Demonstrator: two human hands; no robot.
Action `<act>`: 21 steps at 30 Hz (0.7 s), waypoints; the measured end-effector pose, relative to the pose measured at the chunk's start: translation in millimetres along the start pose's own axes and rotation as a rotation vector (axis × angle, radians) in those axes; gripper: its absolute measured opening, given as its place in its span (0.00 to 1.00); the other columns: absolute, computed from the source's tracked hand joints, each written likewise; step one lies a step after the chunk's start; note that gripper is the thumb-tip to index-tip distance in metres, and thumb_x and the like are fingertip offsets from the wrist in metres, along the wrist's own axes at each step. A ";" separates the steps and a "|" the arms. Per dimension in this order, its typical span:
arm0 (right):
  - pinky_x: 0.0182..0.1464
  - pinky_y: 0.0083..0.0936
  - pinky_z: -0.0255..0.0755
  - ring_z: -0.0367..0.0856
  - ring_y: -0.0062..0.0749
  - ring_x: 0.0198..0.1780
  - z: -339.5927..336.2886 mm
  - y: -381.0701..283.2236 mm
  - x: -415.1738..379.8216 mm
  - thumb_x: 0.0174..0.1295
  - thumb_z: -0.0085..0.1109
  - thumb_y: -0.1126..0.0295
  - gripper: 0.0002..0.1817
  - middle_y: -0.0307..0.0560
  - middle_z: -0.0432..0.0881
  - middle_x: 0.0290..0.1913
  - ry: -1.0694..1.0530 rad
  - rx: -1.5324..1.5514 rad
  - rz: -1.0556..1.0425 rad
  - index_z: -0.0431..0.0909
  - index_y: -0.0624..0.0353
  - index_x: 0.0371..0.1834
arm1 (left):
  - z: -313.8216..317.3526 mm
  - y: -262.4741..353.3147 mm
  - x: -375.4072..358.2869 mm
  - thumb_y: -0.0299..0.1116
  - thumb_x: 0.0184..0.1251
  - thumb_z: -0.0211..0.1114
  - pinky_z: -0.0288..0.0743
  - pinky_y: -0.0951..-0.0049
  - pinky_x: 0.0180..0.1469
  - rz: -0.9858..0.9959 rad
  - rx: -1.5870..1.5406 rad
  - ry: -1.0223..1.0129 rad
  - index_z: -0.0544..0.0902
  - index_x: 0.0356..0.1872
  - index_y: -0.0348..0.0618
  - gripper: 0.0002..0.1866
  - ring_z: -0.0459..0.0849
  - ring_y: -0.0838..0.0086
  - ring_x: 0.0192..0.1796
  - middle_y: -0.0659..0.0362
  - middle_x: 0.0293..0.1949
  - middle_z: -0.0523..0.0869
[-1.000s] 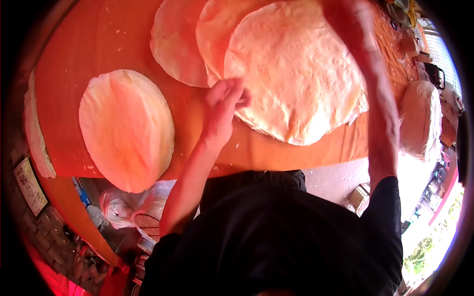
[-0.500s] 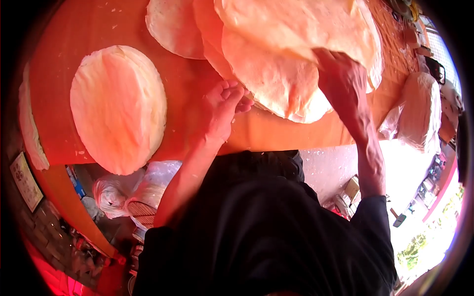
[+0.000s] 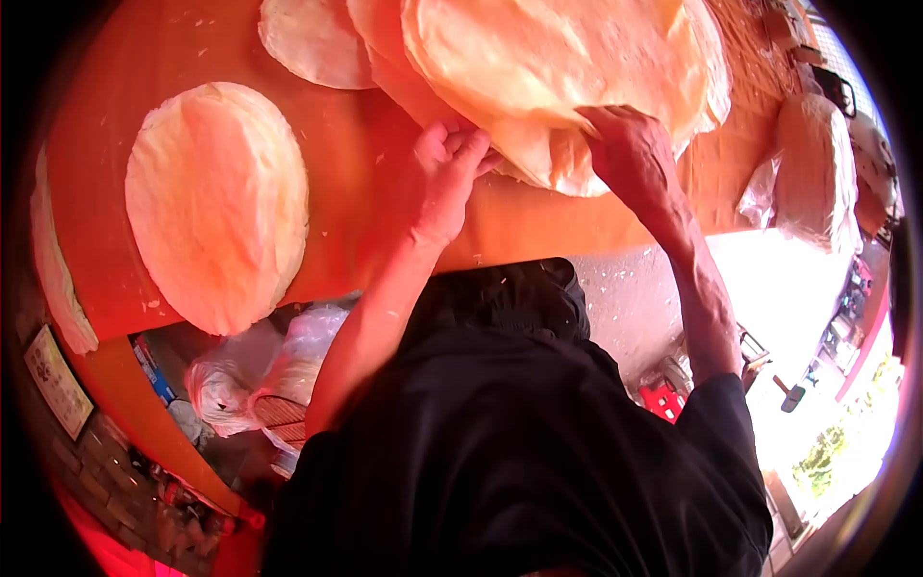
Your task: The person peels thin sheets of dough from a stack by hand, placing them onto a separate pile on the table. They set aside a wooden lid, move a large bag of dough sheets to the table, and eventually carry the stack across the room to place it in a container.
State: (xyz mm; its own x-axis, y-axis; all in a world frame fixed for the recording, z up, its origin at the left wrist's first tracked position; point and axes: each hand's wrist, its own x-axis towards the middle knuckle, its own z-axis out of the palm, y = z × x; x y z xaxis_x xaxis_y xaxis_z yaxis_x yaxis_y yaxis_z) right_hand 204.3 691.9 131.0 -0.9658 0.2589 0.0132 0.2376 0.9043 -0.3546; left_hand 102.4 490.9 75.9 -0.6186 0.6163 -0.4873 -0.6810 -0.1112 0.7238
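Several thin, round sheets of flatbread (image 3: 558,58) lie overlapping at the near edge of the orange table. My right hand (image 3: 633,159) pinches the near edge of the top sheet, with the fingertips partly hidden. Beneath it, the rim of the lower sheets shows in folds. My left hand (image 3: 448,183) is at the left edge of the pile, its thumb and fingers closed on a sheet's edge. Farther left lies a neat oval stack of flatbread (image 3: 216,207), beyond reach of either hand.
The orange table (image 3: 356,212) ends just in front of my body. A plastic-wrapped stack (image 3: 815,173) stands at the right end, and another strip-like stack edge (image 3: 60,260) at the far left. Wrapped bundles (image 3: 288,361) sit below the table.
My right hand has drawn the top sheet's edge toward me and left, covering more of the sheets below. My left hand stays at the pile's edge. The view has shifted slightly.
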 end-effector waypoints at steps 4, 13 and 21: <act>0.41 0.36 0.76 0.82 0.47 0.40 10.6 -4.2 -6.8 0.53 0.59 0.72 0.12 0.49 0.84 0.35 0.077 0.059 0.008 0.84 0.56 0.41 | 11.8 9.5 -2.4 0.29 0.68 0.64 0.78 0.66 0.57 0.025 -0.111 -0.114 0.73 0.55 0.39 0.17 0.80 0.70 0.55 0.56 0.54 0.80; 0.46 0.36 0.75 0.81 0.48 0.43 12.2 -1.6 -6.8 0.50 0.70 0.65 0.18 0.50 0.85 0.37 0.114 0.158 -0.043 0.83 0.60 0.43 | 20.5 6.5 5.8 0.22 0.63 0.64 0.75 0.72 0.57 0.173 0.001 -0.188 0.71 0.56 0.35 0.21 0.80 0.71 0.54 0.56 0.52 0.79; 0.56 0.36 0.73 0.77 0.50 0.55 0.0 -2.7 -24.2 0.42 0.77 0.62 0.31 0.54 0.81 0.54 0.035 0.204 -0.052 0.80 0.61 0.52 | 20.6 -5.0 2.1 0.15 0.54 0.64 0.73 0.72 0.58 0.087 -0.101 -0.223 0.69 0.60 0.37 0.30 0.77 0.72 0.55 0.57 0.54 0.77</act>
State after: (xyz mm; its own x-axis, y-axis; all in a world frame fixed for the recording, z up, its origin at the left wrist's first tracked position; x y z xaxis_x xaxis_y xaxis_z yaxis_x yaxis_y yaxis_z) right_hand 227.0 683.3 131.7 -0.9713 0.2283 0.0673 0.1581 0.8303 -0.5344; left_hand 112.5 508.8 81.3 -0.5827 0.7564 -0.2972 -0.6712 -0.2418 0.7008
